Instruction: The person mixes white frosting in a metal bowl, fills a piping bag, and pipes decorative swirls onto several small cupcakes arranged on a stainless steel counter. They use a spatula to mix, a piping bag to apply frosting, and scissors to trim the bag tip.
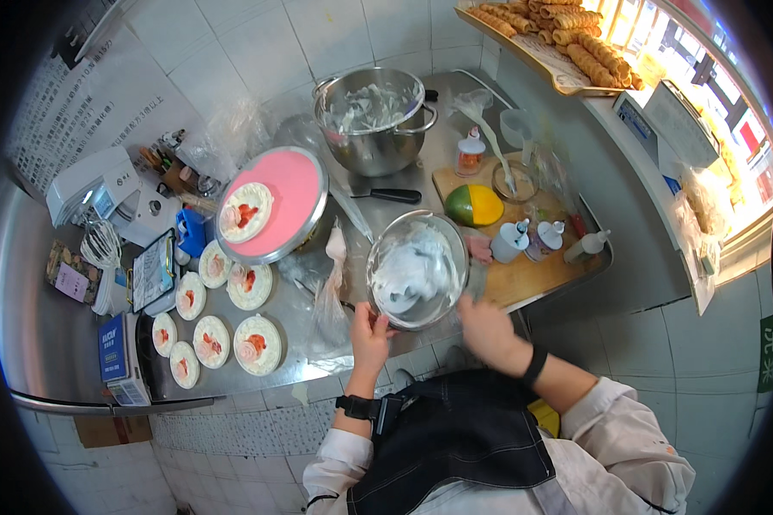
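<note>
- White cream [415, 268] was contained in a round bowl [449, 233], which was tilted above the near edge of the metal tabletop [299, 343].
- The bowl's near-left rim was grasped by the left hand [369, 342], with the thumb laid over the edge.
- The right hand [492, 336] was placed just beside the bowl's near-right rim, blurred; whether anything was grasped by it could not be told.
- A piping bag [331, 279] was laid just left of the bowl.
- Farther left of the bowl, seven white cakes [258, 344] were set out, topped with red and pale pink pieces.
- Up and left of the bowl, one more white cake [247, 212] was borne by a pink-topped turntable [294, 193].
- Beyond the bowl, a black-handled tool [395, 196] was laid, and behind it a steel pot [371, 156], smeared inside with white, was stood.
- Right of the bowl, a green-and-yellow mango [474, 205] and white squeeze bottles [510, 242] were placed on a wooden board [524, 285].
- Far up and right of the bowl, rolled pastries [597, 60] were piled on a tray [524, 53].
</note>
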Action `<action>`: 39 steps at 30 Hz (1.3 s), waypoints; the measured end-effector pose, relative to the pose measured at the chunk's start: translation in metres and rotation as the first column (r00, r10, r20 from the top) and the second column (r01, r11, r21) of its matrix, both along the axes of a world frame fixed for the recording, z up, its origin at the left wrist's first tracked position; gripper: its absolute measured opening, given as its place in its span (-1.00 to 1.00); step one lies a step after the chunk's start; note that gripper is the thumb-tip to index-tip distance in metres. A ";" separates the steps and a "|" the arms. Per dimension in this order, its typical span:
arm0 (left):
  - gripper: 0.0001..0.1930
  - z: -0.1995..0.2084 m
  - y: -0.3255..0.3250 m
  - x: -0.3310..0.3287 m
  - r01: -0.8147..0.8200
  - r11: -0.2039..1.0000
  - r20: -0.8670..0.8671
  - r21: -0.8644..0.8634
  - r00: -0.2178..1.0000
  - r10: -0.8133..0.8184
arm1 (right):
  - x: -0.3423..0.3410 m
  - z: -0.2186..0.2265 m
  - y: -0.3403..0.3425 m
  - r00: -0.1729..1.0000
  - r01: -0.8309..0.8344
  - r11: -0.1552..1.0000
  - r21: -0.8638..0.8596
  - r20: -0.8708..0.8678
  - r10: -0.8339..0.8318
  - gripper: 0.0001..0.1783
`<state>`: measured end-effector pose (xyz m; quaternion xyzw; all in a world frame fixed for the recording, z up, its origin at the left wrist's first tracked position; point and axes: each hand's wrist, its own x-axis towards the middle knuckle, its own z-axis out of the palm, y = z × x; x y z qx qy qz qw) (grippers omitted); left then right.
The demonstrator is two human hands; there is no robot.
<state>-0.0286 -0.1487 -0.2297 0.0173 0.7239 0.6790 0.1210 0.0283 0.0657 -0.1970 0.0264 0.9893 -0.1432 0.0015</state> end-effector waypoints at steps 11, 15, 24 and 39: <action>-0.90 0.006 0.004 0.000 -0.040 0.994 0.030 0.101 0.999 0.037 | -0.016 0.047 -0.013 0.966 -0.209 0.967 0.149 -0.121 0.227 -0.73; -0.91 0.004 0.003 -0.001 -0.059 0.987 0.037 0.146 0.998 0.054 | -0.013 0.045 -0.009 0.935 -0.352 0.931 0.094 -0.005 0.354 -0.78; -0.90 0.005 0.003 -0.006 -0.023 0.994 0.020 0.105 1.000 0.021 | -0.014 0.037 0.008 0.898 -0.426 0.877 0.223 -0.015 0.440 -0.81; -0.92 0.016 0.001 -0.007 -0.099 0.993 -0.093 -0.063 0.991 0.093 | -0.003 0.012 0.040 0.956 -0.249 0.889 -0.383 0.047 0.288 -0.83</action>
